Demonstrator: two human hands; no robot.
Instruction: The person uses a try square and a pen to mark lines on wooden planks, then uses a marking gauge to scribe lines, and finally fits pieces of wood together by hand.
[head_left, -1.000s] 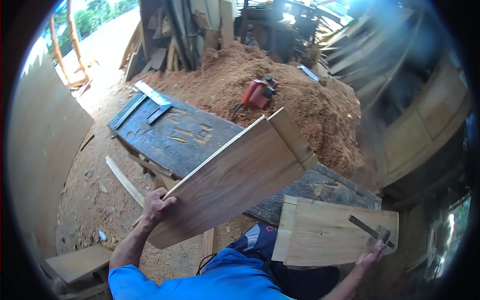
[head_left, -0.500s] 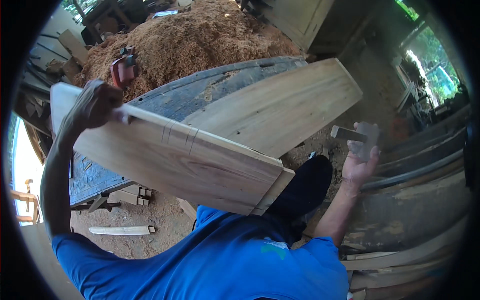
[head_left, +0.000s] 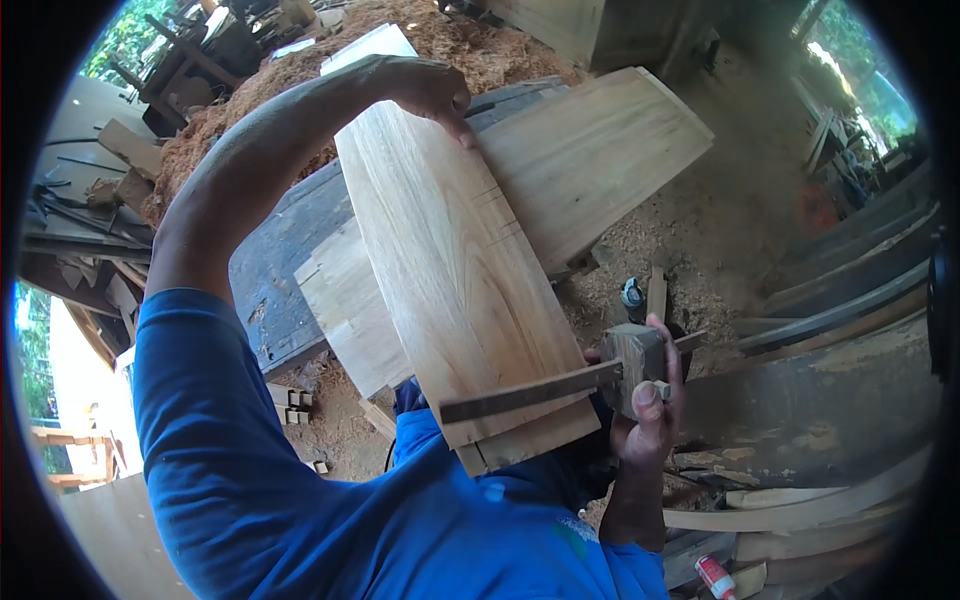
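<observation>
My left hand (head_left: 435, 97) grips the upper right edge of a long light-brown wooden board (head_left: 450, 260), held slanting with its near end by my body. Short dark pencil lines cross that edge, and the near end has a stepped strip. In my right hand (head_left: 655, 430) is a wooden marking gauge (head_left: 636, 365), fingers and thumb around its block. The gauge's long thin stem reaches left over the board's near end; whether it touches the wood I cannot tell. Another wide board (head_left: 600, 160) lies beneath, on a dark worn bench (head_left: 285, 270).
Wood shavings (head_left: 230, 150) are heaped behind the bench. Planks (head_left: 830, 500) are stacked along the right side, with a red and white bottle (head_left: 715, 577) near them. A small round blue-grey object (head_left: 632, 293) sits beyond the gauge. Slotted wood pieces (head_left: 290, 402) lie below the bench.
The held board has swung to a steeper slant, its far end moving right and away with my left hand. My right hand has brought the gauge left and down to the near end.
</observation>
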